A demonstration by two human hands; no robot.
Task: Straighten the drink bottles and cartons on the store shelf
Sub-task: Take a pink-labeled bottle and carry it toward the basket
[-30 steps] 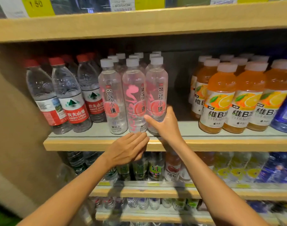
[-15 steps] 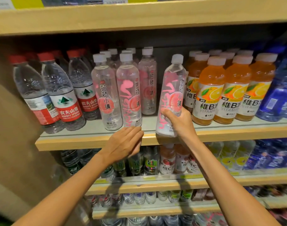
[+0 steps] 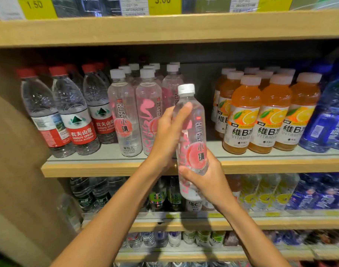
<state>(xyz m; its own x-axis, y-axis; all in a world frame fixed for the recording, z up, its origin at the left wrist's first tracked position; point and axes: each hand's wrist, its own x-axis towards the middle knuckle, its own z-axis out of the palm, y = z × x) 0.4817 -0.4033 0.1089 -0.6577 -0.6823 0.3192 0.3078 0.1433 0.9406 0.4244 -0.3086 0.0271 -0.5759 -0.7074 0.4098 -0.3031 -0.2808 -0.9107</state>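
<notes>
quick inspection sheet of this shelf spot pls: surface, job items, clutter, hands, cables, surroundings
surface: shelf, bottles in rows, gap beside the orange drinks
job's things: held bottle lifted in front of the shelf, roughly upright; pink-label bottles, water bottles and blue bottles standing
clutter: nothing seen
grippers: left hand grips the held bottle's upper part, right hand its lower part
cables: nothing seen
surroundings: price tags above; lower shelves hold more drinks

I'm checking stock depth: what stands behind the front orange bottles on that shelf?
More orange bottles with white caps, in rows running back. Only their caps and shoulders show; the front orange bottles cover their labels.
</notes>
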